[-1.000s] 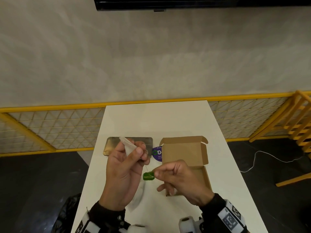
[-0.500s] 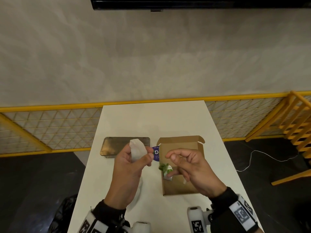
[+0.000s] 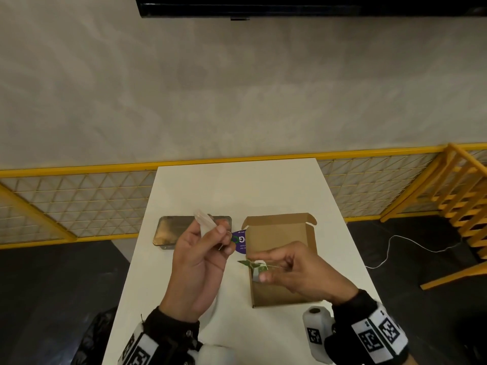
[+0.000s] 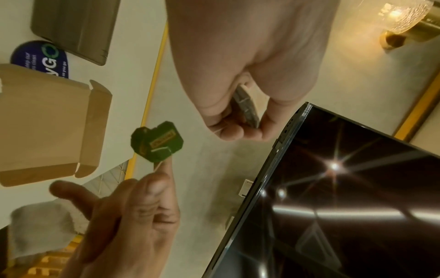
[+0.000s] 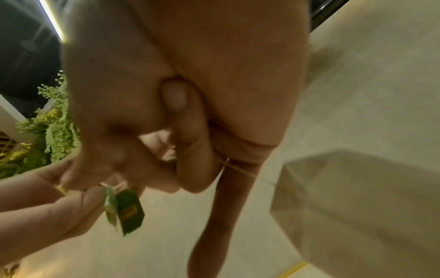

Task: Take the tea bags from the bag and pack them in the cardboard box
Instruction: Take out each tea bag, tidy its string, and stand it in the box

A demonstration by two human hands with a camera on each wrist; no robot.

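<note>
Nearest the camera, the right hand (image 3: 300, 272) hovered over the open cardboard box (image 3: 283, 259), its thumb and fingers curled and pinching a small green paper tag (image 4: 157, 144) with its thin string. The tag was dark green with a yellow-edged label and looked creased and folded; in the head view a pale, whitish underside showed beside the green. In the right wrist view the string (image 5: 238, 167) ran taut across the fingers, and the tag hung just below the fingertips.

To the left, the left hand (image 3: 200, 262) was raised above the table (image 3: 237, 191), thumb and fingertips closed on a pale, translucent tea bag (image 3: 204, 223) that stuck up beyond the fingers. From the left wrist the pouch appeared edge-on as a thin greyish wafer clamped between thumb and forefinger. Whether the string in the right hand ran to this pouch could not be made out.

The cardboard box was plain brown, with its lid standing up at the far side and small side flaps spread. The right hand covered much of its inside; the floor that showed was bare cardboard, and anything under the hand could not be seen.

Just beyond the left hand, a round blue sticker (image 3: 241, 241) with white and green lettering lay beside the box's left wall. Farther left lay a flat, dull metallic pouch (image 3: 174, 230), closed, its contents hidden. Behind the table ran a yellow railing (image 3: 79, 171) and a grey wall.
</note>
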